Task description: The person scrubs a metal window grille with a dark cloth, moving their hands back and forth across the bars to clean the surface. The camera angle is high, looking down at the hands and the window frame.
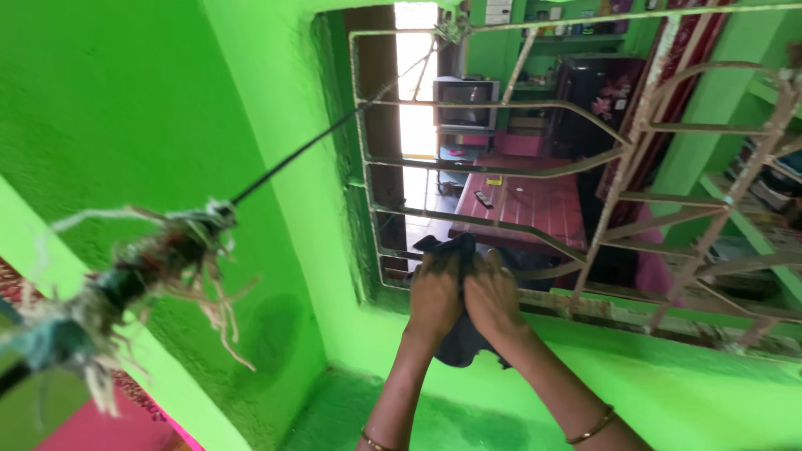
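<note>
A dark cloth (458,334) was gripped by both hands, the left hand (434,294) and the right hand (493,296), fingers closed tightly around it, its upper end pressed at the fingertips against the rusty window grille (585,167). A wringing or wiping step seemed in hand; firm pressure would be needed next. Beyond the fingers, a pink table (535,205) was seen; around, green walls (125,108).

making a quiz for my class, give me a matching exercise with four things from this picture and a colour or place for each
Things:
1. dark cloth
2. window grille
3. wall
4. frayed rope

Descriptions:
A. bright green
B. stretched across the near left
C. gripped by the left hand and right hand
D. rusty pale metal bars

Pairs: 1-C, 2-D, 3-A, 4-B
</note>
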